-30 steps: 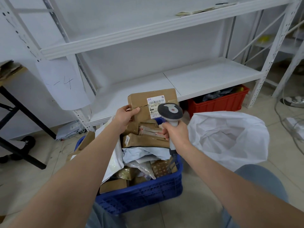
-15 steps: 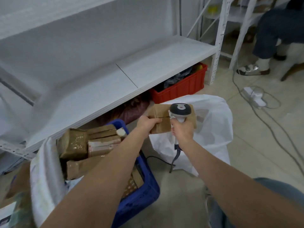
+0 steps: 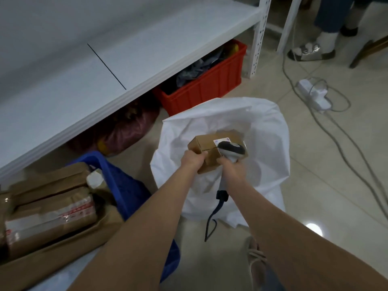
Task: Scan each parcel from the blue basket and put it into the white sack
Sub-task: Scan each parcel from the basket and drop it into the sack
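Note:
My left hand (image 3: 194, 160) grips the near left corner of a brown cardboard parcel (image 3: 206, 142) with a white label, held over the open mouth of the white sack (image 3: 266, 131). My right hand (image 3: 232, 168) grips the handle of a grey barcode scanner (image 3: 231, 151), whose head lies against the parcel's right side; its dark cable hangs down. The blue basket (image 3: 117, 177) stands at the lower left, filled with several brown parcels (image 3: 52, 202).
A white metal shelf (image 3: 126, 59) runs along the back left, with a red crate (image 3: 201, 89) and a dark red bag (image 3: 130, 131) under it. A power strip (image 3: 312, 93) and cables lie on the floor at right. Another person's feet (image 3: 310, 51) are at top right.
The view swung right from the basket to the sack. Both hands carried the parcel and scanner from above the basket to over the sack's mouth.

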`<action>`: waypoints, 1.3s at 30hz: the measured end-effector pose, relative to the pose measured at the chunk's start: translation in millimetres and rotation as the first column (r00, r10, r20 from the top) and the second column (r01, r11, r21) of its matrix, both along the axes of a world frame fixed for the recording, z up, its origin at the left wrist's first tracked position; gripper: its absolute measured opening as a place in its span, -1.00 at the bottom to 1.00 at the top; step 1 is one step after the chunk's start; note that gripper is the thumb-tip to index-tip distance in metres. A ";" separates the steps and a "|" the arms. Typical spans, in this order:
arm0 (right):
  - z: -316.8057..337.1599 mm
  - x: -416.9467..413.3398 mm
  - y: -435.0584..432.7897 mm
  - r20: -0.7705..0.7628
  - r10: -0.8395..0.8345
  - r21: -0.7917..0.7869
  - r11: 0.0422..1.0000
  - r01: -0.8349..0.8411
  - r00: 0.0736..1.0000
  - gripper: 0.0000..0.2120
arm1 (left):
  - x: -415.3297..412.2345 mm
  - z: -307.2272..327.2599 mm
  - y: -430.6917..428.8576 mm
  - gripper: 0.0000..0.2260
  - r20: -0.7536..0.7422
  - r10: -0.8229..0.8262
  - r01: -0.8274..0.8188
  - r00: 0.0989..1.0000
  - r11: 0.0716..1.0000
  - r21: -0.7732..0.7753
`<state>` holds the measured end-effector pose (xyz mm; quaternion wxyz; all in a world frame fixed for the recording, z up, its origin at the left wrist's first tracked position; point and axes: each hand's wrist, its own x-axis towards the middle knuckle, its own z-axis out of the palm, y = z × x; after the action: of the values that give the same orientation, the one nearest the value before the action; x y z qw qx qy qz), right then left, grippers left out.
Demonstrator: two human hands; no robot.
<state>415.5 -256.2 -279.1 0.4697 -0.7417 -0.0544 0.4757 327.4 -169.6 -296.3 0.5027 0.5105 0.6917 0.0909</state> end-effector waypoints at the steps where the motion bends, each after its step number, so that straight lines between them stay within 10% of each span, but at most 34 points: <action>1: -6.0 0.7 2.0 -0.007 0.013 -0.011 1.000 -0.014 1.000 -0.82 | 2.0 -4.3 3.3 -0.56 -0.054 -0.060 0.060 0.997 0.998 0.016; 4: -17.9 -1.1 4.6 -0.014 0.033 -0.043 0.999 -0.033 0.999 -0.82 | -7.2 -12.1 2.1 -0.67 -0.393 -0.383 0.457 0.836 0.883 0.111; 8: -30.9 -13.1 2.6 -0.012 0.081 -0.079 0.994 -0.082 0.997 -0.75 | -38.6 -17.3 -13.9 -0.54 -0.624 -0.781 0.876 -0.033 0.277 -0.394; 11: -36.1 -23.4 -3.2 -0.047 0.119 -0.105 0.987 -0.123 0.992 -0.75 | -56.2 -13.3 -29.4 -0.52 -0.630 -0.698 0.784 -0.340 0.159 -0.600; 22: -33.5 -76.1 -52.8 -0.129 0.206 -0.139 0.965 -0.223 0.970 -0.62 | -115.6 10.3 -44.7 -0.73 -0.565 -0.747 0.649 -0.351 0.241 -0.722; 29: -33.3 -75.1 -40.7 0.011 0.263 -0.162 0.953 -0.258 0.965 -0.84 | -98.9 -29.0 -76.4 -0.23 -0.558 -0.798 0.851 -0.228 0.114 -0.512; 34: -44.0 -60.8 -28.6 -0.031 0.256 -0.233 0.938 -0.256 0.966 -0.82 | -93.8 -47.8 -87.7 -0.63 -0.518 -0.816 0.795 -0.258 0.125 -0.593; 39: -45.7 -73.2 -44.8 -0.109 0.272 -0.281 0.914 -0.293 0.956 -0.72 | -107.7 -32.7 -82.2 -0.57 -0.472 -0.856 0.695 -0.210 0.208 -0.688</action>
<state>342.3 -301.0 -324.8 0.2821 -0.7710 -0.0738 0.5662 219.7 -251.8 -329.1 0.0916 0.7476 0.3544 -0.5542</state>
